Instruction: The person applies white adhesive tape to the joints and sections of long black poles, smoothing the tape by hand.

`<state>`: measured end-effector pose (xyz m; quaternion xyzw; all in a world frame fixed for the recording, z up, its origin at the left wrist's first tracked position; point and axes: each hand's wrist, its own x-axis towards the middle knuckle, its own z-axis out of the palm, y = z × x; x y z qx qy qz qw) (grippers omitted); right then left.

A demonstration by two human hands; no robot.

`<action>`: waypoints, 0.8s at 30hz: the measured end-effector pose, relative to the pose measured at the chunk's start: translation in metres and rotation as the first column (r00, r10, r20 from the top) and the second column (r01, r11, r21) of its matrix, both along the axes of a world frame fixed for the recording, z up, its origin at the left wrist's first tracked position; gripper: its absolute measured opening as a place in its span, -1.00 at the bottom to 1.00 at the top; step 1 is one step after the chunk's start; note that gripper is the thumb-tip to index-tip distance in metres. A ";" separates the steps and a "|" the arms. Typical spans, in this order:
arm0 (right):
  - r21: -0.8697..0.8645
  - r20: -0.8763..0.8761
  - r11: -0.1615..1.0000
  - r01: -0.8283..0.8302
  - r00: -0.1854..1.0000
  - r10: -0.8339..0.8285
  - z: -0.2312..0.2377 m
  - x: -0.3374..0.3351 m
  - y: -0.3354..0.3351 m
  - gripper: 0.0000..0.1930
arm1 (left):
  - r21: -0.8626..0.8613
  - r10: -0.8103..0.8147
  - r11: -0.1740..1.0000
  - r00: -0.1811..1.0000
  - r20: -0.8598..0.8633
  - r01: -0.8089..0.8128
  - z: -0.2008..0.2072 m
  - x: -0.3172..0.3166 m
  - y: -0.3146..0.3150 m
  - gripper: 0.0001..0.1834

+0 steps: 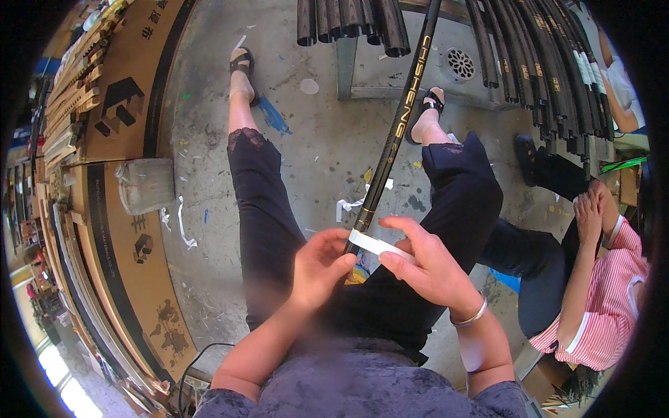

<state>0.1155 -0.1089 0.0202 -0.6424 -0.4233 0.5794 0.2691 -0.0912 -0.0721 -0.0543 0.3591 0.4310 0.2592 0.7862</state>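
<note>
A long black pole (394,139) with gold lettering slants up and away from between my knees. My left hand (317,268) is closed around its near end, thumb and fingers pinching it. White tape (376,245) reaches from the pole, just above my left fingers, across to my right hand (433,268). My right thumb and fingers grip that tape, with the index finger raised over it. Whether the tape is a narrow roll seen edge-on or a loose strip, I cannot tell. The pole's lowest tip is partly hidden by my left hand.
More black poles lie on a metal stand (343,70) ahead, and others (529,63) at the far right. Large cardboard boxes (132,258) and a plastic-wrapped bundle (145,186) line the left. A seated person in a striped shirt (603,306) is close on the right. Tape scraps (185,223) litter the floor.
</note>
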 end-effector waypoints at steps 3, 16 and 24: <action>0.033 0.017 0.999 -0.003 1.000 0.002 -0.002 0.000 -0.001 -0.53 | -0.003 0.002 1.000 1.000 0.013 -0.002 0.001 0.000 0.001 -0.50; 0.007 0.006 1.000 -0.009 1.000 0.009 -0.003 0.000 0.001 -0.53 | -0.022 0.000 1.000 0.997 0.072 0.002 0.004 -0.001 0.001 -0.52; 0.004 -0.001 1.000 -0.008 1.000 0.008 -0.004 -0.001 0.001 -0.51 | -0.028 -0.027 0.999 0.995 0.092 0.030 0.004 -0.003 0.001 -0.52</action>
